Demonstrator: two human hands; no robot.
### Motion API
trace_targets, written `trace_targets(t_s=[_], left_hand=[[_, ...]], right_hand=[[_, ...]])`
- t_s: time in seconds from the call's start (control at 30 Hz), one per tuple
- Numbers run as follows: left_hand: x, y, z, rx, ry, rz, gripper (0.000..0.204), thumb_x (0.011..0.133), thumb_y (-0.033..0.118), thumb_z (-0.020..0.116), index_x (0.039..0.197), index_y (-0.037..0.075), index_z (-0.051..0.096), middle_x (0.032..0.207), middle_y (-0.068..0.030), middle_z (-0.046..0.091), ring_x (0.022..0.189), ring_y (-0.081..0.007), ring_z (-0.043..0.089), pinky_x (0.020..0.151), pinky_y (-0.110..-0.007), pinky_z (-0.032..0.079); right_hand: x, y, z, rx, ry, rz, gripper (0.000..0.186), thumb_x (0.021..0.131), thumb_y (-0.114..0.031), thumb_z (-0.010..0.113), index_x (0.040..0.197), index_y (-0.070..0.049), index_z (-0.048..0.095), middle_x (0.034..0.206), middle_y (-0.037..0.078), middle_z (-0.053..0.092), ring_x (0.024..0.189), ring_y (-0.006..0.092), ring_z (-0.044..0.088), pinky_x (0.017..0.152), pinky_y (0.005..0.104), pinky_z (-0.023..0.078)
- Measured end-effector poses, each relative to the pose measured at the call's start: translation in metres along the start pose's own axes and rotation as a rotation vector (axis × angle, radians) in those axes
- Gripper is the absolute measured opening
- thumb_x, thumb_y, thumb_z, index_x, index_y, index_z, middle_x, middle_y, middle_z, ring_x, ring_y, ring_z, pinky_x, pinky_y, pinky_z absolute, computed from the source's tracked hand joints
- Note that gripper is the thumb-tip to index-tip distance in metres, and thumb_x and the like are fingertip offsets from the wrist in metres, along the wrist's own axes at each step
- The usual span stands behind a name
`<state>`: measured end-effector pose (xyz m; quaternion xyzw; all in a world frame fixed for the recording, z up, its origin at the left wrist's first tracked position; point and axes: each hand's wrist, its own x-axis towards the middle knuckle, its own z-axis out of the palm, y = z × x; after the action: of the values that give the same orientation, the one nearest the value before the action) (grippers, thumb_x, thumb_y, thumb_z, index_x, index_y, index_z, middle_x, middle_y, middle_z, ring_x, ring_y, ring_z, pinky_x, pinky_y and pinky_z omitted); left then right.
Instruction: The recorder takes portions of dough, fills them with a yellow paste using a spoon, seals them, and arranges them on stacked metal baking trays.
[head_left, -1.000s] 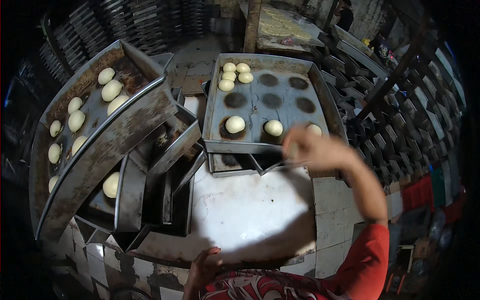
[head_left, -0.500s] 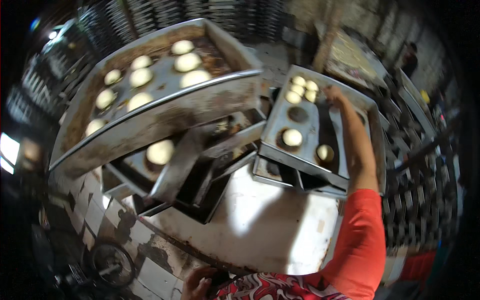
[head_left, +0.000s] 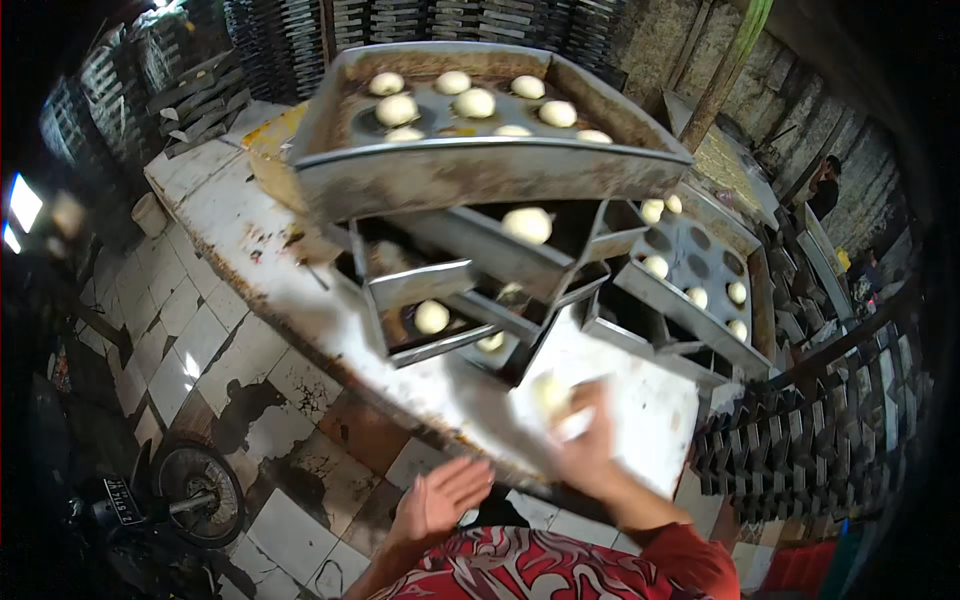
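Note:
My left hand (head_left: 447, 500) hangs open at the table's near edge, fingers stretched out and nothing in it. My right hand (head_left: 588, 440), smeared by motion, is over the white table top, its fingers curled around pale dough (head_left: 551, 394); how many pieces it holds I cannot make out. Beyond it on the right is a metal tray (head_left: 690, 318) with several round dough balls (head_left: 737, 292) spaced apart and dark round marks between them. A deep tray (head_left: 490, 175) with several more dough balls (head_left: 475, 103) rests on top of a crooked stack of trays.
Lower trays (head_left: 418, 287) jut out at angles from the stack, with a dough ball (head_left: 431, 317) in one. The white table (head_left: 215, 235) runs off to the left. A motorcycle wheel (head_left: 200, 495) stands on the tiled floor. Piled metal trays (head_left: 810, 430) rise at right; a person (head_left: 826, 188) is far back.
My right hand has come back from the right tray to the near table with dough in it. Fewer dough balls show at that tray's far end. My left hand has risen into fuller view.

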<state>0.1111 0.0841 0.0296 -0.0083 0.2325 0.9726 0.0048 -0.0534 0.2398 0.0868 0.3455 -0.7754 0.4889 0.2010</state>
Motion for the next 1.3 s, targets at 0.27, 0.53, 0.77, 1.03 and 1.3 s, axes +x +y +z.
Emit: trace_targets(t_s=[0.27,0.53,0.77,1.03,1.3], left_hand=[[-0.067,0.090,-0.081,0.371,0.697,0.449,0.030,0.089,0.008,0.049,0.117,-0.002,0.047,0.109,-0.0114,0.057,0.099,-0.0178,0.055,0.089,-0.031,0.043],[-0.096,0.186,-0.119,0.076,0.378,0.234,0.046,0.085,0.000,0.044,0.130,-0.007,0.037,0.128,-0.0164,0.047,0.115,-0.0256,0.050,0.099,-0.036,0.038],[-0.057,0.270,-0.198,0.033,0.658,0.162,0.041,0.082,0.001,0.053,0.122,-0.003,0.044,0.107,-0.0137,0.056,0.099,-0.0225,0.056,0.085,-0.031,0.046],[0.078,0.354,-0.273,0.594,0.648,0.143,0.045,0.080,0.006,0.061,0.122,0.000,0.045,0.097,-0.0094,0.060,0.086,-0.0159,0.057,0.077,-0.026,0.046],[0.170,0.515,-0.230,0.512,-0.034,0.136,0.057,0.082,-0.001,0.060,0.133,0.000,0.036,0.123,-0.0067,0.050,0.110,-0.0139,0.048,0.094,-0.028,0.039]], right_hand=[[-0.048,-0.140,0.163,0.479,-0.703,0.222,0.017,0.085,-0.011,0.057,0.100,-0.004,0.058,0.088,0.010,0.064,0.081,0.0217,0.062,0.077,0.0332,0.047],[0.026,-0.055,0.412,0.279,-0.664,0.326,0.021,0.090,-0.020,0.050,0.097,-0.001,0.058,0.086,0.016,0.061,0.079,0.0274,0.058,0.073,0.0335,0.045],[0.128,0.048,0.514,-0.610,-0.312,0.051,0.030,0.080,-0.008,0.051,0.108,0.003,0.053,0.107,0.020,0.055,0.100,0.0347,0.052,0.081,0.0426,0.045],[0.149,-0.071,0.512,0.030,-0.422,0.224,0.014,0.090,-0.010,0.046,0.100,-0.001,0.046,0.092,0.027,0.053,0.079,0.0474,0.052,0.069,0.0495,0.043],[0.450,-0.026,0.577,-0.359,-0.183,-0.061,0.011,0.087,-0.008,0.051,0.093,0.000,0.056,0.082,0.020,0.058,0.075,0.0350,0.058,0.064,0.0401,0.045]])
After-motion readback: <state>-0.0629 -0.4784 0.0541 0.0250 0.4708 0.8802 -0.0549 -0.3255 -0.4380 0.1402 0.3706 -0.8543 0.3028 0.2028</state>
